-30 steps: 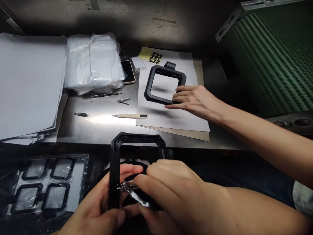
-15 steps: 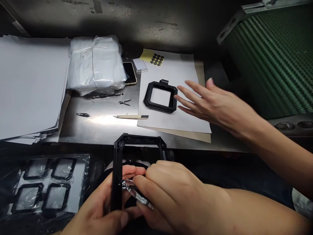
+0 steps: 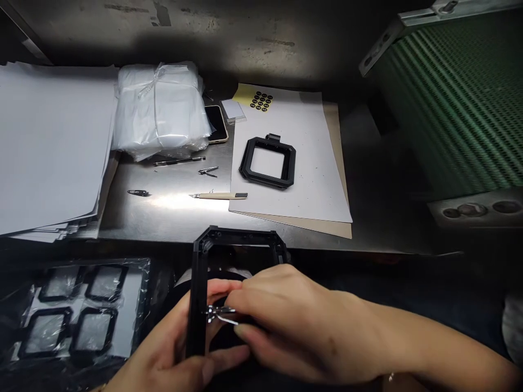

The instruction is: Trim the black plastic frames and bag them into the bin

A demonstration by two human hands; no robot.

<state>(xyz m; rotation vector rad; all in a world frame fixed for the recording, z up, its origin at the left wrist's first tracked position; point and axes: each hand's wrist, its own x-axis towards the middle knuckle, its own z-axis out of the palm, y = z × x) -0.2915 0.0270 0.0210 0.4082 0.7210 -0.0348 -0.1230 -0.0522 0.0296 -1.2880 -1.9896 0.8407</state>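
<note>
Below the bench edge, my left hand (image 3: 171, 348) is wrapped round the left side of a black plastic frame (image 3: 199, 288) held upright. My right hand (image 3: 302, 321) grips a metal nail clipper (image 3: 220, 312), its jaws at the inner edge of that left side. Whether the jaws bite on the plastic is too small to tell. My right hand covers the lower right of the frame. A second black frame (image 3: 265, 178), with a tab on its far side, lies on the white sheet (image 3: 314, 201) on the bench.
A craft knife (image 3: 220, 195), a pen (image 3: 180, 161) and another small clipper (image 3: 208, 171) lie on the metal bench. Behind them are a tied bundle of plastic bags (image 3: 159, 109) and a phone (image 3: 218, 125). Paper (image 3: 49, 147) is stacked left; bagged frames (image 3: 93, 326) sit below.
Another person's hand, beside the frame on the sheet, has withdrawn out of view. The clipper in my right hand has turned more level, its lever now apart from its body. The held frame shifted slightly right.
</note>
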